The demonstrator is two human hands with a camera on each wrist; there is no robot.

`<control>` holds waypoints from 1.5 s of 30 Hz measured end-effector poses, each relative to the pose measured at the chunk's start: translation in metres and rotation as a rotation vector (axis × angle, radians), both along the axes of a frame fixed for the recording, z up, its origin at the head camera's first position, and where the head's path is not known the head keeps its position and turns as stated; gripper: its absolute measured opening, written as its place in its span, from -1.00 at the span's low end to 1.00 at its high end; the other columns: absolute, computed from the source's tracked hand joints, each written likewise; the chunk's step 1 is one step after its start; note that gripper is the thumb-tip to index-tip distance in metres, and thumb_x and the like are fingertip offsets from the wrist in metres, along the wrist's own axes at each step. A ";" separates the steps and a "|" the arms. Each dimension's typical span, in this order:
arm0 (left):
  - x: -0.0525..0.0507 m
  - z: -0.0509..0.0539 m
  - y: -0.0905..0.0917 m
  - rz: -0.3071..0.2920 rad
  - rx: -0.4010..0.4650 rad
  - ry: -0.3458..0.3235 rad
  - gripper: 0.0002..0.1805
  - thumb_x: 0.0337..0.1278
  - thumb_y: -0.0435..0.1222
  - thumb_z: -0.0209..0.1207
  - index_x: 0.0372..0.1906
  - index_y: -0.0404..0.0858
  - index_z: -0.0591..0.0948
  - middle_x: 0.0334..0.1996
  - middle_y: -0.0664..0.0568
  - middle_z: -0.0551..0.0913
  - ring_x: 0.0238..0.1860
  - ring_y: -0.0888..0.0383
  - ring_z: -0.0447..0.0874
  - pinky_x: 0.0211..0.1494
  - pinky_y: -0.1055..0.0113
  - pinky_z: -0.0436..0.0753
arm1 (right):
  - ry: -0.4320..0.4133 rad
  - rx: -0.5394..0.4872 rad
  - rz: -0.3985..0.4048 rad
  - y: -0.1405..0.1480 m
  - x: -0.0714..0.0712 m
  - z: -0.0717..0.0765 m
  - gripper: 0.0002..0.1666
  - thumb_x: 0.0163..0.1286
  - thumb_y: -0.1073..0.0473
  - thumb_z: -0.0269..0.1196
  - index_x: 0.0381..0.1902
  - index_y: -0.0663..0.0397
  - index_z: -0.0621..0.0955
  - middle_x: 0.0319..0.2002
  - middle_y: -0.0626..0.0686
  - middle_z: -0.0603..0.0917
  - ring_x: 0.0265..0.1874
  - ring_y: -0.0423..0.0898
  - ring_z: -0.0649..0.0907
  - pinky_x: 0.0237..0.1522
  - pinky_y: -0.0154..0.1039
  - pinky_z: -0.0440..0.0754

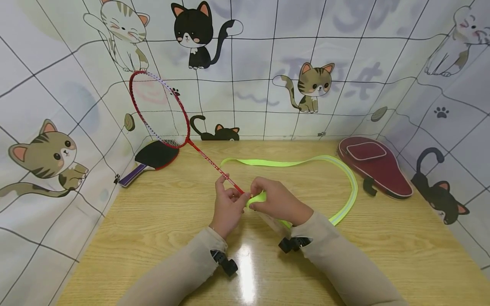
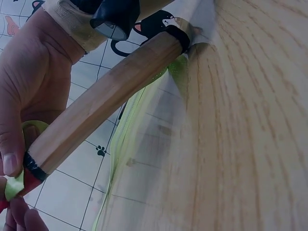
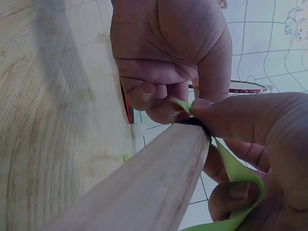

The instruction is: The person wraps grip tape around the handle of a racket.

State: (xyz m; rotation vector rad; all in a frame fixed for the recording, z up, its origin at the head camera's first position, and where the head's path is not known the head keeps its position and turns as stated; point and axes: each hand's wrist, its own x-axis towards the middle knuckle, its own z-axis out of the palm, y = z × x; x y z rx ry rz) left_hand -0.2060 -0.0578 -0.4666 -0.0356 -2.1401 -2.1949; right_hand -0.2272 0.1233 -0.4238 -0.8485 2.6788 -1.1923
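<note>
A red badminton racket [image 1: 208,160] slants from the upper left toward both hands, its bare wooden handle [image 2: 103,96] pointing back toward the person. At the joint of red cone and wood, the left hand [image 1: 226,210] pinches the racket and the end of a yellow-green strip [image 3: 182,105]. Close beside it, the right hand [image 1: 281,202] grips the same strip [image 1: 258,199], which loops round its fingers in the right wrist view. A dark band [image 2: 34,166] circles the top of the handle. The strip's remainder curves over the table behind the right hand.
A black table tennis bat [image 1: 156,155] with a purple handle lies at the back left, partly behind the racket head. A dark red bat case [image 1: 377,165] lies at the back right of the wooden table [image 1: 153,225]. Cloth printed with cats [image 1: 252,59] surrounds the table.
</note>
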 end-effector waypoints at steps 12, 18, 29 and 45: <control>0.001 0.004 -0.001 -0.008 0.003 -0.019 -0.09 0.37 -0.40 0.32 0.59 -0.15 -0.01 -0.34 -0.02 0.56 -0.46 0.18 0.66 -0.38 0.38 0.63 | 0.013 0.001 -0.004 -0.001 -0.001 -0.002 -0.61 0.24 0.20 0.57 -0.19 -0.10 0.54 -0.19 -0.13 0.65 -0.07 -0.08 0.62 0.01 -0.05 0.61; 0.001 0.004 -0.001 -0.015 0.028 -0.013 -0.11 0.39 -0.43 0.29 0.57 -0.13 -0.01 -0.36 -0.02 0.57 -0.43 0.12 0.71 -0.27 0.32 0.71 | 0.013 0.002 0.001 -0.001 0.000 0.000 -0.62 0.24 0.21 0.57 -0.18 -0.08 0.54 -0.19 -0.12 0.66 -0.07 -0.07 0.63 0.02 -0.05 0.62; 0.001 0.005 0.000 -0.010 0.057 -0.014 -0.17 0.34 -0.48 0.27 0.50 -0.06 0.05 -0.38 -0.02 0.54 -0.43 0.12 0.70 -0.28 0.30 0.72 | -0.001 -0.004 0.070 0.005 -0.006 0.003 -0.72 0.23 0.35 0.33 -0.15 -0.04 0.56 -0.16 -0.10 0.68 -0.05 -0.07 0.65 0.06 -0.02 0.64; 0.002 0.007 0.000 -0.028 0.058 -0.032 -0.18 0.29 -0.50 0.21 0.50 -0.08 0.06 -0.28 -0.10 0.65 -0.37 0.10 0.75 -0.16 0.17 0.78 | -0.116 0.016 0.061 0.002 -0.001 0.007 -0.61 0.34 0.29 0.37 0.09 -0.03 0.55 -0.06 0.03 0.80 0.01 -0.03 0.73 -0.06 -0.09 0.64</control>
